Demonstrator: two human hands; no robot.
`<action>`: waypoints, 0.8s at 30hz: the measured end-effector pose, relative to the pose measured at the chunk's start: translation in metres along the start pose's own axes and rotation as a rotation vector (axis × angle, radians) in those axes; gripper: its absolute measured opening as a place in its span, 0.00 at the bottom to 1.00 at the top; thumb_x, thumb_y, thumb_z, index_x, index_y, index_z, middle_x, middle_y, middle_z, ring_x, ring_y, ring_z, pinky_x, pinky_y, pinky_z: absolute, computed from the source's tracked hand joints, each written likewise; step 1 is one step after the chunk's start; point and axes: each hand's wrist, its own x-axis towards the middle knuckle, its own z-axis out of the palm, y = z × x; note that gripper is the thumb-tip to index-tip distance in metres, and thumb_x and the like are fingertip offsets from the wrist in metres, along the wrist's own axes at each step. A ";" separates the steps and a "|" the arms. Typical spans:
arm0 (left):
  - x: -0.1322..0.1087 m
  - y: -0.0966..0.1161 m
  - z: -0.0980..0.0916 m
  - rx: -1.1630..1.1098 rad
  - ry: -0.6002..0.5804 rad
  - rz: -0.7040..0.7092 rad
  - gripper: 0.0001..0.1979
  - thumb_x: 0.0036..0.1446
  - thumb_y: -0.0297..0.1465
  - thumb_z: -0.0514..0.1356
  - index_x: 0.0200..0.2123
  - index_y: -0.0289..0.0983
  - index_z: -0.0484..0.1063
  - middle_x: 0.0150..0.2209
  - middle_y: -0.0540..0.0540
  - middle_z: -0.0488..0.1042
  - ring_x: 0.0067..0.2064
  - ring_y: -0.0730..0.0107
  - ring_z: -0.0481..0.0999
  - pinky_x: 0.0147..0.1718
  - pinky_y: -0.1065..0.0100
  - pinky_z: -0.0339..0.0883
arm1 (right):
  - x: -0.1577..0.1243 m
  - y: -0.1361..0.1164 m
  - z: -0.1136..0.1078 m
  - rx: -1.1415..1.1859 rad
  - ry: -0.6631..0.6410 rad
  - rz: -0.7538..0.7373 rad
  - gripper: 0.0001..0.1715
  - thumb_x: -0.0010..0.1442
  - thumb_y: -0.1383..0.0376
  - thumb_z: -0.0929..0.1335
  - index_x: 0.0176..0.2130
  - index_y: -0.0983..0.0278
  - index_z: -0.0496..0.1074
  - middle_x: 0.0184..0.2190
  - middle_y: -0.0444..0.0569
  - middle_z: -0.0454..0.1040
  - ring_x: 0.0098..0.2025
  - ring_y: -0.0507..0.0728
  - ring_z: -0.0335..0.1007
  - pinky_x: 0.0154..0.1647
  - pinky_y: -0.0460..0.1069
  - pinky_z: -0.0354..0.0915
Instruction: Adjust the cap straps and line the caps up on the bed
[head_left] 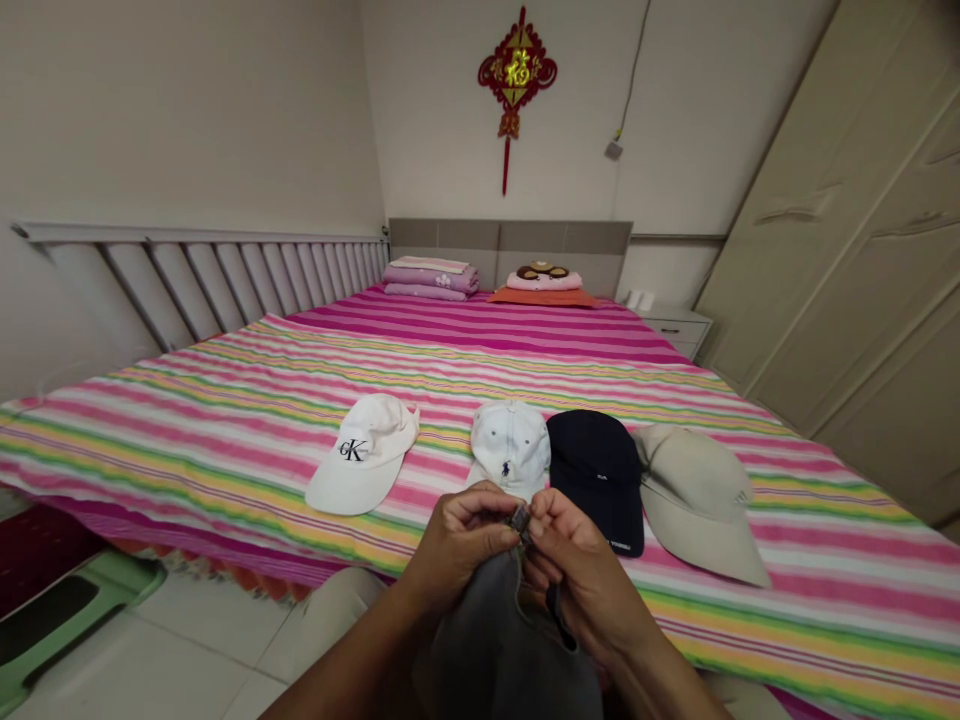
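Note:
My left hand (457, 545) and my right hand (577, 570) are both closed in a pinch on the back strap and metal buckle (519, 520) of a grey cap (502, 640), held low in front of me. On the striped bed (225, 420) beyond lie several caps in a row: a white cap with black letters (364, 455), a white cap with a small dark logo (510, 445), a navy cap (600, 475) and a beige cap (697, 500).
Folded purple bedding (429, 278) and a pink pillow on an orange cushion (544, 285) lie at the headboard. A green stool (67, 610) stands on the tiled floor at lower left. A wardrobe (862, 270) is at right, a nightstand (675, 328) beside it.

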 end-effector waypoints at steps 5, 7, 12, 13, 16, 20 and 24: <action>0.001 -0.002 0.000 -0.002 -0.005 -0.041 0.09 0.38 0.27 0.65 0.29 0.37 0.76 0.30 0.49 0.72 0.33 0.73 0.70 0.34 0.72 0.63 | 0.000 -0.003 0.000 0.008 -0.012 -0.064 0.11 0.45 0.72 0.68 0.27 0.63 0.60 0.19 0.37 0.62 0.17 0.45 0.50 0.18 0.42 0.49; 0.002 -0.002 0.000 0.066 0.005 -0.031 0.09 0.37 0.26 0.66 0.28 0.35 0.75 0.29 0.49 0.72 0.33 0.72 0.70 0.34 0.71 0.62 | 0.001 -0.003 -0.003 -0.021 0.010 -0.083 0.12 0.44 0.72 0.69 0.27 0.63 0.60 0.20 0.38 0.63 0.17 0.45 0.52 0.19 0.43 0.51; 0.002 -0.002 0.001 0.080 0.005 -0.097 0.09 0.38 0.28 0.66 0.28 0.34 0.74 0.27 0.49 0.72 0.29 0.72 0.70 0.30 0.71 0.63 | 0.003 -0.001 -0.009 -0.112 0.076 -0.097 0.15 0.43 0.68 0.72 0.26 0.63 0.60 0.22 0.40 0.67 0.19 0.47 0.58 0.21 0.43 0.53; 0.001 -0.003 0.002 0.053 0.002 -0.108 0.10 0.38 0.28 0.66 0.28 0.34 0.74 0.27 0.49 0.72 0.28 0.72 0.71 0.30 0.70 0.63 | 0.004 -0.001 -0.010 -0.130 0.090 -0.094 0.15 0.43 0.67 0.72 0.26 0.63 0.60 0.22 0.40 0.67 0.19 0.47 0.59 0.20 0.43 0.53; 0.001 -0.005 0.002 0.032 0.010 -0.095 0.11 0.35 0.28 0.67 0.27 0.34 0.74 0.28 0.48 0.72 0.29 0.70 0.72 0.31 0.68 0.64 | 0.004 0.001 -0.012 -0.133 0.089 -0.075 0.17 0.43 0.65 0.72 0.26 0.63 0.60 0.23 0.40 0.68 0.19 0.47 0.60 0.19 0.42 0.52; 0.001 -0.003 0.002 0.101 -0.001 -0.051 0.09 0.35 0.26 0.67 0.25 0.33 0.74 0.27 0.48 0.72 0.31 0.71 0.71 0.32 0.70 0.63 | 0.005 0.002 -0.012 -0.108 0.079 -0.068 0.18 0.41 0.65 0.73 0.25 0.63 0.59 0.21 0.39 0.67 0.17 0.46 0.59 0.19 0.42 0.52; 0.001 0.000 0.002 0.144 -0.036 -0.107 0.09 0.37 0.27 0.66 0.26 0.33 0.73 0.25 0.49 0.73 0.28 0.72 0.71 0.29 0.71 0.64 | 0.004 0.002 -0.012 -0.110 0.142 -0.054 0.19 0.40 0.67 0.73 0.23 0.63 0.57 0.20 0.38 0.66 0.16 0.46 0.59 0.17 0.41 0.50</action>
